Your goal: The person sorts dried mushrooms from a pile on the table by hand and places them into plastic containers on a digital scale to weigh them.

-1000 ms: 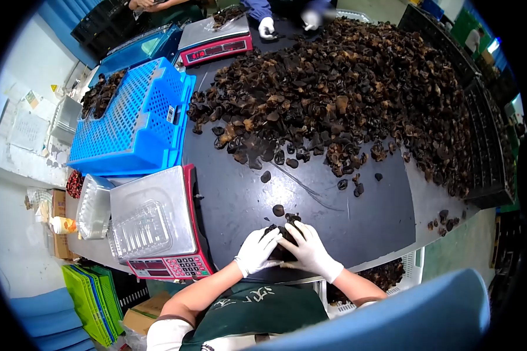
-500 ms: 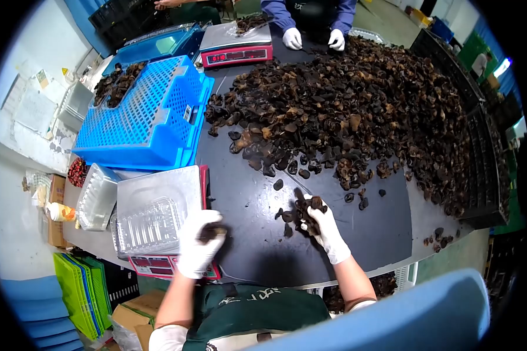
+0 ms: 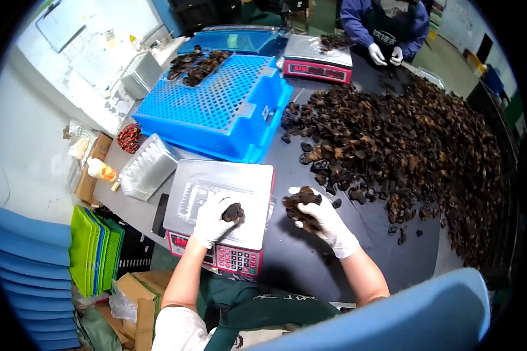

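My white-gloved left hand [image 3: 212, 223] is closed around a small dark piece of wood ear mushroom [image 3: 233, 213], over the clear plastic tray [image 3: 194, 196] on the metal plate of a red digital scale [image 3: 249, 175]. My hand partly hides the tray. My right hand [image 3: 328, 227], gloved too, grips a clump of wood ear mushrooms [image 3: 298, 202] above the black table just right of the scale. A large heap of wood ear mushrooms [image 3: 404, 146] spreads over the right side of the table, with loose pieces along its near edge.
Beyond the scale stands an upturned blue crate [image 3: 199, 111] with mushrooms on top. A stack of clear trays [image 3: 149, 167] is at the left. Across the table are a second red scale [image 3: 319, 58] and a person with gloved hands [image 3: 386, 55]. Green crates [image 3: 91, 251] stand lower left.
The view has swung left, so the table things appear further right. My left hand has moved over the tray on the scale; my right hand has lifted its clump and come nearer the scale.
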The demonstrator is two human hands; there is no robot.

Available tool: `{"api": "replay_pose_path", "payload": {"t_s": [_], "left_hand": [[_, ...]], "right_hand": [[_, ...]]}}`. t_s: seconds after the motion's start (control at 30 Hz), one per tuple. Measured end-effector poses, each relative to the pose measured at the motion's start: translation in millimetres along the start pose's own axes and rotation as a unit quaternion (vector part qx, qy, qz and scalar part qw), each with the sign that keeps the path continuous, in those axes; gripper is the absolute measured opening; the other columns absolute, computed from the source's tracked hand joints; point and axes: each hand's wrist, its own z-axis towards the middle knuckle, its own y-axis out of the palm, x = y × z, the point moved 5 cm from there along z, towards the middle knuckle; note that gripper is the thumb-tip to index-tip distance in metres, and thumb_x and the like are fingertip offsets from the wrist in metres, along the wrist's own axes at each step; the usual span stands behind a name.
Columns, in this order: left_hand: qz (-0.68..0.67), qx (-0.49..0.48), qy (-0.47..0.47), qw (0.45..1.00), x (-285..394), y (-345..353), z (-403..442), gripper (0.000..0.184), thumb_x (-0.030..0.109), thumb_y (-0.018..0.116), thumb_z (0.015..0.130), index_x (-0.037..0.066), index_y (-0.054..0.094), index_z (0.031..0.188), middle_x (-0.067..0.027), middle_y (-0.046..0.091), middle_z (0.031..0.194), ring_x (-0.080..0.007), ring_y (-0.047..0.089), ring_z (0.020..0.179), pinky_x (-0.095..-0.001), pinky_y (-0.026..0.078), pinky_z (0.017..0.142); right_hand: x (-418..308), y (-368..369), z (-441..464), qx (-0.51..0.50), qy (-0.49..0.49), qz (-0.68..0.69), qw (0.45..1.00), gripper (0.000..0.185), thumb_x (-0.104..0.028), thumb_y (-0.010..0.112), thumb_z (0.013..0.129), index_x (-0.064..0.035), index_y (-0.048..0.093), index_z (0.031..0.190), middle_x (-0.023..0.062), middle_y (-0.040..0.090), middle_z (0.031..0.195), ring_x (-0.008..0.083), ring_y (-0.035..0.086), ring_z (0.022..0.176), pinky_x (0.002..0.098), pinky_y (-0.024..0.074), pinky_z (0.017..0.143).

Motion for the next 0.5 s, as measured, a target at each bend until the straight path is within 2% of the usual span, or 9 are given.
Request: {"api": "replay_pose_path", "payload": {"t_s": [0.03,0.07,0.13,0.2,0.3,0.33,0.37,0.4,0.5], "left_hand": [[-0.007,0.021,0.01,1.0,2,-9,1,0.036,0.003,0.078,0.065,0.008,0.067,0.1,-0.0102,0.066,0.099,-0.0278,0.065,0.093,-0.0357,0.052,0.083],[-0.014,0.042,0.021,0.999,3,-17,3,0.036,0.002,0.077,0.066,0.007,0.066,0.099,-0.0102,0.066,0.097,-0.0268,0.065,0.091,-0.0348,0.053,0.082],[-0.025,0.06,0.02,0.998,-4,-30,3,0.035,0.001,0.077,0.066,0.007,0.067,0.099,-0.009,0.066,0.093,-0.0257,0.066,0.086,-0.0325,0.053,0.078],[-0.005,0.023,-0.027,0.999,-25,-30,0,0.038,0.011,0.077,0.066,0.009,0.066,0.103,-0.0095,0.066,0.098,-0.0303,0.063,0.096,-0.0393,0.05,0.087],[0.049,0.045,0.047,0.997,-35,-26,5,0.049,0.018,0.078,0.066,0.009,0.064,0.112,-0.0121,0.063,0.111,-0.0321,0.058,0.107,-0.0411,0.045,0.096],[0.068,0.02,0.026,0.997,-45,-19,5,0.061,0.021,0.077,0.065,0.01,0.059,0.122,-0.0134,0.057,0.122,-0.0347,0.052,0.116,-0.0433,0.039,0.103],[0.061,0.012,0.023,0.998,-54,-17,3,0.066,0.021,0.077,0.063,0.01,0.057,0.125,-0.0143,0.055,0.124,-0.036,0.049,0.119,-0.0441,0.038,0.105],[0.053,0.004,0.019,0.998,-55,-17,4,0.072,0.021,0.076,0.062,0.01,0.055,0.129,-0.0151,0.053,0.127,-0.0373,0.046,0.121,-0.045,0.037,0.106],[0.063,-0.009,-0.024,0.998,-59,-16,-5,0.083,0.021,0.075,0.059,0.011,0.048,0.137,-0.0183,0.046,0.135,-0.0394,0.04,0.127,-0.0466,0.032,0.11]], "right_hand": [[-10,20,9,-0.026,-0.021,-0.075,0.997,0.038,-0.014,0.064,0.088,-0.003,0.057,0.124,0.0034,0.068,0.097,0.0054,0.056,0.067,0.0186,0.0448,0.055],[-17,38,17,-0.05,-0.031,-0.156,0.986,0.037,-0.016,0.065,0.088,-0.0001,0.059,0.121,0.0036,0.069,0.098,0.0081,0.061,0.074,0.0219,0.0497,0.064],[2,60,41,-0.1,-0.168,-0.19,0.962,0.04,-0.018,0.067,0.086,-0.0006,0.06,0.121,0.0083,0.07,0.104,0.0162,0.066,0.087,0.0289,0.0523,0.079],[23,80,57,-0.077,-0.18,-0.345,0.918,0.045,-0.02,0.069,0.082,-0.0041,0.06,0.122,0.0136,0.067,0.109,0.0255,0.065,0.102,0.0365,0.0496,0.093],[37,114,59,0.005,-0.296,-0.575,0.762,0.05,-0.022,0.071,0.075,-0.0098,0.058,0.122,0.0122,0.057,0.111,0.0321,0.057,0.106,0.0422,0.047,0.088],[50,115,65,0.031,-0.314,-0.629,0.711,0.052,-0.022,0.071,0.074,-0.0098,0.057,0.123,0.0111,0.056,0.112,0.0323,0.055,0.109,0.0421,0.0454,0.088],[64,112,72,0.043,-0.295,-0.68,0.67,0.067,-0.026,0.073,0.071,-0.0096,0.051,0.132,0.0125,0.053,0.121,0.0359,0.049,0.116,0.046,0.0401,0.095],[61,115,68,0.044,-0.296,-0.679,0.671,0.067,-0.026,0.073,0.071,-0.0096,0.051,0.132,0.0125,0.053,0.121,0.0359,0.049,0.116,0.046,0.0401,0.095],[50,114,50,0.0,-0.27,-0.69,0.672,0.093,-0.036,0.075,0.068,-0.01,0.036,0.148,0.0189,0.046,0.139,0.0446,0.04,0.125,0.0546,0.0294,0.105]]}}
